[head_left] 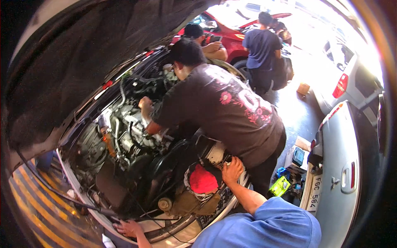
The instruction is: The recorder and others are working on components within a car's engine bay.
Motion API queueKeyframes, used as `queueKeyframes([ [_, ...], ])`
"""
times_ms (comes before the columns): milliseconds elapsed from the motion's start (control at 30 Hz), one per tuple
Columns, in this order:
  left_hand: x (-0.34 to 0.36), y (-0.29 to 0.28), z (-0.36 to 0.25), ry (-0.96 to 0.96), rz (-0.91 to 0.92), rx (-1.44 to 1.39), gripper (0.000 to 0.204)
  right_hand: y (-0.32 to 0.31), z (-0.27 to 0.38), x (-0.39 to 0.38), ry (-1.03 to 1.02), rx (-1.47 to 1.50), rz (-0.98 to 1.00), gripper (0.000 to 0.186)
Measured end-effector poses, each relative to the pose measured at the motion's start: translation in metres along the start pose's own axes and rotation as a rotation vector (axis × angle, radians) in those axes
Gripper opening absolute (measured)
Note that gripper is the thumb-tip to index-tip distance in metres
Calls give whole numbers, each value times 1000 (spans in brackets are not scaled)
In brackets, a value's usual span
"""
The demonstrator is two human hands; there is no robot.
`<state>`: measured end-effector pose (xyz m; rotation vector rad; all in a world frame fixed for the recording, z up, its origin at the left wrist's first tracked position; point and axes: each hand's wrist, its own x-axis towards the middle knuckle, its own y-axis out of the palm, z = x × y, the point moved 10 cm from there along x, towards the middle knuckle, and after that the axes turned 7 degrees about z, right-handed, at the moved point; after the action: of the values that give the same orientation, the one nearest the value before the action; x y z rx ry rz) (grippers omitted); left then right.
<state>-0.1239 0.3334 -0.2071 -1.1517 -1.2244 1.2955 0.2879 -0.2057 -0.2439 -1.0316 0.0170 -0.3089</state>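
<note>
1. Left hand (129, 228): fingers spread, laid on the pale car edge (178, 236).
2. Right hand (233, 171): fingers bent over the front of the engine bay; cannot tell if it pinches anything.
3. Left of the right hand: red cloth (202, 180) in a round opening; brown cloth (194, 204) just below; round cap (164, 203) beside that.
4. Engine (132, 124): farther in, under the raised hood (82, 62); orange tube-like thing (109, 144) on its left side.
5. Co-worker (231, 99) in dark flowered shirt, bent over the bay; hand at the engine.
6. Farther back: red car (229, 41), more people; right, silver vehicle (341, 157); yellow-green case (280, 187) on the floor beside it.
7. Lower left: striped floor (45, 198); white bottle (108, 241) near the left hand.
</note>
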Motion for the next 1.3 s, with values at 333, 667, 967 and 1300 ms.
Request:
queueKeyframes([
  [333, -3, -4, 0, 61, -69, -124, 46, 2, 3, -1, -27, -73, -9, 58],
  [667, -9, -15, -2, 55, -16, -195, 46, 0, 5, -1, -26, -97, -20, 58],
  [967, -8, -15, -1, 72, -78, -192, 45, 0, 6, -1, -28, -115, -8, 58],
  [1300, -10, -16, -1, 82, -61, -195, 44, 3, 3, 0, -16, -113, 15, 57],
])
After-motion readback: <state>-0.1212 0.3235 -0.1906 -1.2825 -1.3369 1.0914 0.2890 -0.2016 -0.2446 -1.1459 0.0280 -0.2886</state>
